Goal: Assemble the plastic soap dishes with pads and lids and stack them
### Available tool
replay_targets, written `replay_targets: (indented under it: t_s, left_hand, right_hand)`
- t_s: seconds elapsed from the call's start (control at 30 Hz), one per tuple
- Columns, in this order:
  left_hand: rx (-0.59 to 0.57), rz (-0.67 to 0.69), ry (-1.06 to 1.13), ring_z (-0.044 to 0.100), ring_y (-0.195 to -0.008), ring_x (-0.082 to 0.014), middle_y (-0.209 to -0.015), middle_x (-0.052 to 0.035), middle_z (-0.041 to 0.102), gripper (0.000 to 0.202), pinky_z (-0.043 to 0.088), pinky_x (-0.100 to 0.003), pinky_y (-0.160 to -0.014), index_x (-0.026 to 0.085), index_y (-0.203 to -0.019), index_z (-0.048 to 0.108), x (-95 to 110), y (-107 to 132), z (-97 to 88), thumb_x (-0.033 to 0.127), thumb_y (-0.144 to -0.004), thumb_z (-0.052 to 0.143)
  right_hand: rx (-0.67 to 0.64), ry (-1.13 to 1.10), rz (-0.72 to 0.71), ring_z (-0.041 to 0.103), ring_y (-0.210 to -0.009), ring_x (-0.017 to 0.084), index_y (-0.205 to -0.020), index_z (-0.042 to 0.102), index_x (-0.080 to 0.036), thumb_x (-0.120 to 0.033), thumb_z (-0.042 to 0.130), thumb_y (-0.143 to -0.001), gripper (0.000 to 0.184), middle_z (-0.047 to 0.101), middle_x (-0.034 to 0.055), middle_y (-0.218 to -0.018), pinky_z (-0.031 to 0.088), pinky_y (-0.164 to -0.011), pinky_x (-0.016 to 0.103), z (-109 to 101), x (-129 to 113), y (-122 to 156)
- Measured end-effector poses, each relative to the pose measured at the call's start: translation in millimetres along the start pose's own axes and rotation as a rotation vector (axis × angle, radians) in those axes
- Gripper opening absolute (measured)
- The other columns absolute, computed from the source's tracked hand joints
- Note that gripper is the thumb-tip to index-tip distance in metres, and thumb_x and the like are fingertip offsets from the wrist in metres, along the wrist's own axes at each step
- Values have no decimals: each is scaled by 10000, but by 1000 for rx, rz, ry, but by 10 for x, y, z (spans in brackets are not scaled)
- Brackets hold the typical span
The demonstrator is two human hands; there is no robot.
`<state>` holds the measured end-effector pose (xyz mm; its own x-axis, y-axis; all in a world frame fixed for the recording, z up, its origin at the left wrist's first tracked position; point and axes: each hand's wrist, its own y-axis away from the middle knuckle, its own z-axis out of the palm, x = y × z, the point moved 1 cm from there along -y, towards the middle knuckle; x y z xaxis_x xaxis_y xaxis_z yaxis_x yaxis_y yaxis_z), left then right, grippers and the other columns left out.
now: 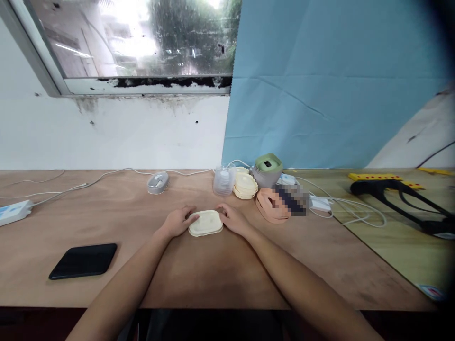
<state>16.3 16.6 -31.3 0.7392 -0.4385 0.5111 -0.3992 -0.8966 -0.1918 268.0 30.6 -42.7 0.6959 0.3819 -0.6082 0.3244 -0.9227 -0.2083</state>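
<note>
A cream, rounded-rectangular lid or shallow tray [205,222] lies on the wooden table in front of me, its rim uneven. My left hand [178,220] grips its left edge, with the thumb over the rim and the fingers bent behind. At the opposite edge, my right hand [232,219] has its fingers curled round the right corner. The undersides of both grips are hidden. Just beyond the right hand stands a stack of similar cream pieces [245,185], beside clear plastic containers [224,181].
Orange moulded pieces [272,206] lie to the right, before a grey-and-green stack [267,171]. A grey oval case [158,183] sits at the back. A black phone [84,261] lies left, and a power strip [14,212] with cables farther left. Black straps [401,203] lie far right.
</note>
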Motion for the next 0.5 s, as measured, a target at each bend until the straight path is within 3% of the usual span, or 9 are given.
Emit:
replay_targets:
  t_s: [0.1,0.23,0.33,0.5]
  left_hand:
    - [-21,96,12,581,-1022,-249,-1173,-91,611,613,440,-357,-887,214,-1253,548,22,1,-19,638,-816,488]
    - [-34,198,-80,497,-1144,-321,-1246,-123,561,882,360,-434,-992,214,-1291,520,56,-22,50,711,-580,681]
    - [-49,196,-100,491,-1154,-326,-1262,-116,557,907,361,-447,-982,234,-1328,481,80,-34,115,700,-579,691]
    - [-25,184,-62,489,-1183,-325,-1304,-116,545,874,361,-448,-997,226,-1345,452,75,-38,128,691,-636,661]
  right_hand:
    - [-14,21,-16,555,-676,142,-1072,610,-220,-236,494,-860,243,632,-10,-728,347,-608,241,-19,-31,16]
    - [-21,16,-37,566,-686,142,-1080,612,-212,-247,496,-870,242,647,-6,-750,368,-620,241,-33,-63,43]
    - [12,38,-34,580,-689,148,-1085,620,-216,-278,502,-876,248,664,-1,-767,388,-625,250,-74,-90,56]
    - [255,159,-82,620,-842,182,-1077,633,-222,-290,453,-904,259,699,50,-986,430,-760,295,-324,-65,63]
